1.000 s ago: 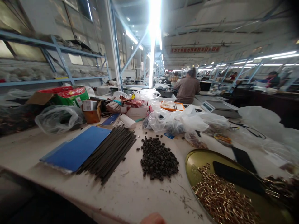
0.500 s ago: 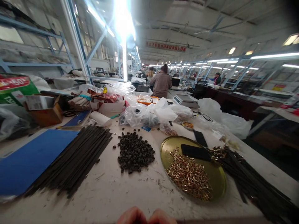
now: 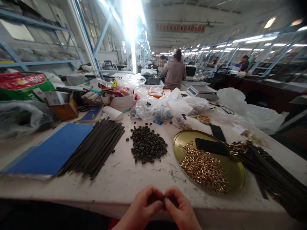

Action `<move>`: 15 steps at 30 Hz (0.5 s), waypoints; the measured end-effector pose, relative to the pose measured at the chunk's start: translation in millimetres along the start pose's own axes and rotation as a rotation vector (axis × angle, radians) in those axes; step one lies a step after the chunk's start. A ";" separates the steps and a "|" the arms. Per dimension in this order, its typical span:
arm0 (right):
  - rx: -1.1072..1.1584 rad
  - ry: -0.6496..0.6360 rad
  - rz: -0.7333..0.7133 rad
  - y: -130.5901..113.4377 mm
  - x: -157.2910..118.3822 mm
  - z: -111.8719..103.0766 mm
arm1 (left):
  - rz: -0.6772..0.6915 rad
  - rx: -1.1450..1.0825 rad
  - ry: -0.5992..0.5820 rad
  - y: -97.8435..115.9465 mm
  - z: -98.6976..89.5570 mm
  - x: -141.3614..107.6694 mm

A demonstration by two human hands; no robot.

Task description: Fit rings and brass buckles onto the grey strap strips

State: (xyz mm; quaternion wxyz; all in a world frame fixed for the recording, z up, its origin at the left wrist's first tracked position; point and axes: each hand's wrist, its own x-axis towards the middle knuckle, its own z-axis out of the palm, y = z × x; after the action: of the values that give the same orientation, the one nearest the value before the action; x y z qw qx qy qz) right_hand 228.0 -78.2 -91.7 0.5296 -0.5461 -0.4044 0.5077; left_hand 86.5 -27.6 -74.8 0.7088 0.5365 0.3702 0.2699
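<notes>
Near the table's front edge, my left hand (image 3: pixel 149 202) and my right hand (image 3: pixel 177 204) meet fingertip to fingertip. Both are closed around a small dark piece (image 3: pixel 164 199), mostly hidden by the fingers. Beyond them lies a heap of small black loops (image 3: pixel 147 145). Long dark strips (image 3: pixel 96 147) are bundled to its left, partly over a blue folder (image 3: pixel 52 150). To the right, a gold round tray (image 3: pixel 236 179) holds many gold metal buckles (image 3: pixel 203 167) and a black flat object (image 3: pixel 212 147). More dark strips (image 3: pixel 275 172) with gold buckles at their ends lie at the far right.
Clear plastic bags (image 3: pixel 165 105) spread across the back of the table (image 3: pixel 115 188). A cardboard box (image 3: pixel 63 108) and a green-and-red bag (image 3: pixel 26 86) stand at the back left. A scale (image 3: pixel 202 91) sits behind. A person (image 3: pixel 174 72) faces away farther back.
The view has tilted down and turned left, so the table sits higher and farther right. More of both hands shows, and the dark piece between their fingertips is now visible.
</notes>
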 end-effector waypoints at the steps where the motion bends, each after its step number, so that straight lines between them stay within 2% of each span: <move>1: 0.006 -0.008 0.008 -0.6 -1.2 -0.1 | -0.006 -0.021 0.011 3.0 1.3 -0.9; 4: -0.081 -0.022 0.002 -1.1 -5.9 -0.6 | -0.031 0.012 0.055 7.5 4.2 -5.0; 8: -0.282 0.000 -0.121 -2.4 -10.9 -2.9 | -0.001 0.186 0.098 4.7 6.5 -8.8; 15: -0.525 -0.103 -0.297 -3.0 -10.6 -7.9 | 0.035 0.294 0.159 0.2 7.9 -8.6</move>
State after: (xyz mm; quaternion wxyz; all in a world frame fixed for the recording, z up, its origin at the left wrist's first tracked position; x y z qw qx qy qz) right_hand 234.5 -89.6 -88.0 0.4175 -0.5730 -0.6235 0.3297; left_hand 87.9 -38.7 -71.4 0.5863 0.6178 0.4512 0.2665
